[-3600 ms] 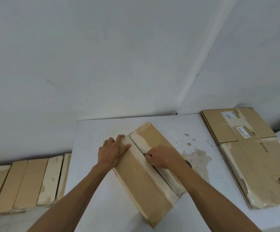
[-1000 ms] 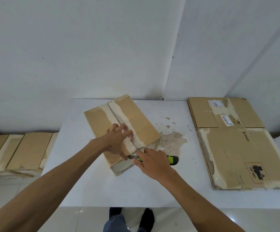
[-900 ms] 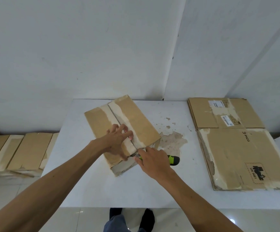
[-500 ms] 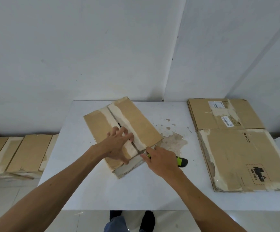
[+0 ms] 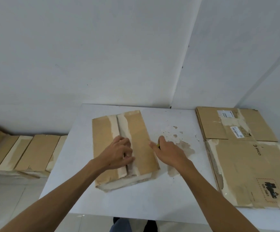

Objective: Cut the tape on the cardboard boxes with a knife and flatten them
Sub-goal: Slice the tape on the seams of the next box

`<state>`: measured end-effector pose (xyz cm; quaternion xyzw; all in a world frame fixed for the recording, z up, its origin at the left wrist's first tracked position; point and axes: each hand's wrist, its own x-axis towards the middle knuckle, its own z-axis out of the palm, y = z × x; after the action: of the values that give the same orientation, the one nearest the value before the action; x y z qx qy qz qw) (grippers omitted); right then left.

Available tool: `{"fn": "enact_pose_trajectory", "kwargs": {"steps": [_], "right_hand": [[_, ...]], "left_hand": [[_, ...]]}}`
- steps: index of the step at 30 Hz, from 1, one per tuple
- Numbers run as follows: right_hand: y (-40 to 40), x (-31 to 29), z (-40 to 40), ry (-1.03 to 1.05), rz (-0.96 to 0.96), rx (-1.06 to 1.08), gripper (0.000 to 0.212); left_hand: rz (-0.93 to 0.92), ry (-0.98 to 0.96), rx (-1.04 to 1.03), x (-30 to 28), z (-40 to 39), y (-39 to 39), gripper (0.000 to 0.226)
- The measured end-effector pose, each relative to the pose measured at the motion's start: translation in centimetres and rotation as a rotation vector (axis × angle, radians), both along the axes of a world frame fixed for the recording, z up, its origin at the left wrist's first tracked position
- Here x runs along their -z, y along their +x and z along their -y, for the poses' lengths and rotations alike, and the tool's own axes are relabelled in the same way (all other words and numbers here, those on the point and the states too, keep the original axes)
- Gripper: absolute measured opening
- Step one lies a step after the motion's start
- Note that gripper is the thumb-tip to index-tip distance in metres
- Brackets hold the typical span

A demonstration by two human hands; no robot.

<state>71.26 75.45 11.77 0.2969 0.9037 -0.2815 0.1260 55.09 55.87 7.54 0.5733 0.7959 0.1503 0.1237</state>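
The left hand (image 5: 119, 152) lies on top of the cardboard box (image 5: 124, 148), fingers curled into the slit along its centre seam, gripping the edge of the left flap. The right hand (image 5: 168, 152) sits at the box's right edge, its fingers closed around the knife (image 5: 157, 145), of which only a sliver of green-yellow handle shows; the blade is hidden, so I cannot tell whether it is out or where it points. That is the main risk: if the right hand presses the flap while holding an exposed blade, it could nick the cardboard or the other hand. Pulling one flap alone could also skid the box toward the near edge of the table (image 5: 152, 203), which lies close in front of it. Right of the box, the tabletop has bare, stained room before the flattened stack (image 5: 243, 158). Left of the box, off the table, more boxes (image 5: 27, 151) sit lower down.
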Motion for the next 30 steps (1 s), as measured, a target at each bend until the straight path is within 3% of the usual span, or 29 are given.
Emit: {"fn": "enact_pose_trajectory", "kwargs": {"steps": [5,8,12,15,19,24,30], "right_hand": [[-5.1,1.5,2.4,0.190,-0.014,-0.008,0.069],[-6.8,2.0,3.1,0.205,0.039,-0.036,0.069],[-7.2,1.8,3.7,0.232,0.061,-0.082,0.050],[-7.7,1.2,3.9,0.252,0.081,-0.113,0.042],[-8.8,0.6,3.2,0.196,0.195,-0.141,0.063],[-11.0,0.0,1.5,0.117,0.137,-0.058,0.072],[-14.1,-1.1,-0.9,0.448,0.057,-0.220,0.061]], "left_hand": [[-0.039,0.086,-0.052,0.1,1.9,-0.8,0.021],[-0.015,0.076,-0.261,0.3,2.0,-2.6,0.055],[0.007,-0.153,-0.590,1.1,0.2,-5.7,0.101],[0.077,-0.212,-0.735,1.3,-2.0,-7.7,0.113],[0.179,-0.197,-0.888,0.1,-3.9,-10.3,0.116],[0.159,-0.220,-0.829,-0.7,-4.3,-11.7,0.103],[0.252,-0.157,-0.545,-1.5,-3.4,-13.5,0.118]]}}
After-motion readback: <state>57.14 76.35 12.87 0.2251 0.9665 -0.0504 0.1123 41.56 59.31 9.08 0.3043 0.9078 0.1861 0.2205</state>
